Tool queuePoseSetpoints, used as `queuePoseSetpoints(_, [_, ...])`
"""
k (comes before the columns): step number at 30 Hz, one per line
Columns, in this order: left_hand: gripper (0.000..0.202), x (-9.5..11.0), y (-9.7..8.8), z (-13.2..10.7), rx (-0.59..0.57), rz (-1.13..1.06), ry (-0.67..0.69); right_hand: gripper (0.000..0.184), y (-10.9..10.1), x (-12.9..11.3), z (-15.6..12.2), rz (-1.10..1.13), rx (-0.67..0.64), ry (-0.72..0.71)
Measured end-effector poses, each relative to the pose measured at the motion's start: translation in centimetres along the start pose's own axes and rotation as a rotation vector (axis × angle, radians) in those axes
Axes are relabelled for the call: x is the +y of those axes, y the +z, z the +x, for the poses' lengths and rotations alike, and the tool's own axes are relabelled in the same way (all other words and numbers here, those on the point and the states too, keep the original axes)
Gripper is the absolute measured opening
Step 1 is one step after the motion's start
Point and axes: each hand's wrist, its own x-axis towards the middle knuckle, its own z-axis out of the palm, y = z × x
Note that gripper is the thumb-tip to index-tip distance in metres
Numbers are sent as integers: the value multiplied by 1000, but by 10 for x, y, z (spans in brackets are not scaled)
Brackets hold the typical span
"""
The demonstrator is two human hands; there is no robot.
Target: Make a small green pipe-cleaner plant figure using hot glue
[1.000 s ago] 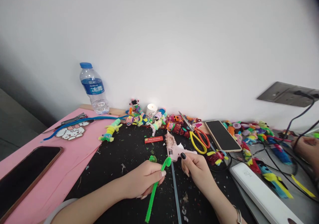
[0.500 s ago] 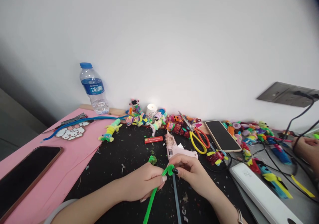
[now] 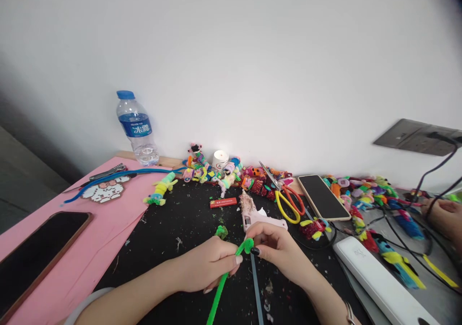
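My left hand is closed round a bright green pipe cleaner that runs down toward the lower edge of the view. My right hand pinches the curled top end of the same pipe cleaner between thumb and fingers. Both hands hover over a black mat strewn with fluff. A pink glue gun lies just beyond my right hand, its glue stick trailing toward me. A small green fluffy piece sits on the mat by my left hand.
A water bottle, a lit candle, scissors, small pipe-cleaner figures, a red box and a phone lie along the wall. Another phone rests on pink paper. A white power strip, cables and another person's hand are at right.
My right hand came off the glue gun and moved down to the curled tip of the green pipe cleaner, pinching it. My left hand kept its grip.
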Motion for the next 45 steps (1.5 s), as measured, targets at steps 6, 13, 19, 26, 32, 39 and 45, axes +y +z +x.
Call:
queuePoseSetpoints(6, [35, 0, 0, 0, -1, 5, 2, 21, 0, 0, 0, 3, -4, 9])
queuePoseSetpoints(13, [35, 2, 0, 1, 3, 5, -4, 22, 1, -3, 0, -7, -4, 40])
queuePoseSetpoints(19, [35, 0, 1, 1, 7, 1, -1, 21, 2, -3, -1, -21, 1, 38])
queuePoseSetpoints(26, [35, 1, 1, 1, 5, 10, 2, 16, 3, -4, -1, -80, 20, 30])
queuePoseSetpoints(32, [35, 1, 1, 0, 10, 13, -3, 11, 5, -4, -1, -148, 50, 24])
queuePoseSetpoints(39, [34, -1, 1, 2, 7, -5, 4, 9, 8, -2, -2, -224, 97, -5])
queuePoseSetpoints(45, [34, 0, 0, 1, 7, -6, -2, 10, 12, -3, -2, -214, 126, -17])
